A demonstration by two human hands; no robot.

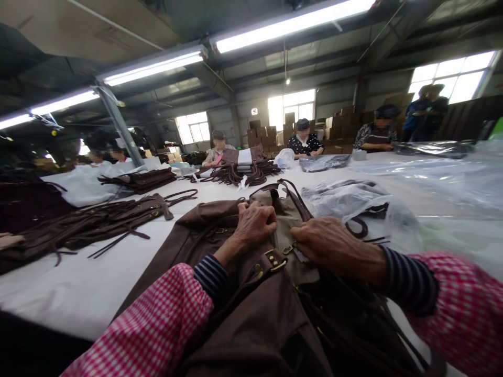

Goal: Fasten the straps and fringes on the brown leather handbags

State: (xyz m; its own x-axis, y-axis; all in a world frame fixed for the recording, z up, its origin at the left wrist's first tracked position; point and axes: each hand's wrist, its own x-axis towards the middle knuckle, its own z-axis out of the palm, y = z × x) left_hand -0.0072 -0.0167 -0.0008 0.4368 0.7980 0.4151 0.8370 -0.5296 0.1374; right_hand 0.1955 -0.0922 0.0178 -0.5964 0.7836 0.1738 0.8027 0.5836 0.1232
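Note:
A dark brown bag (255, 324) with brass buckles and straps lies in front of me, its beige lining (288, 222) showing at the opening. My left hand (253, 225) is closed on the bag's edge, at the left side of the lining. On the right side of the opening, my right hand (334, 246) has its fingers pressed together at the lining, beside a small metal clasp (290, 248). What its fingertips pinch is hidden.
Brown straps and bags (118, 217) lie on the white table (90, 283) at left, near another person's hand (10, 241). A bag stack (245, 162) stands ahead; plastic-wrapped items (349, 199) lie right. Several people sit across the table.

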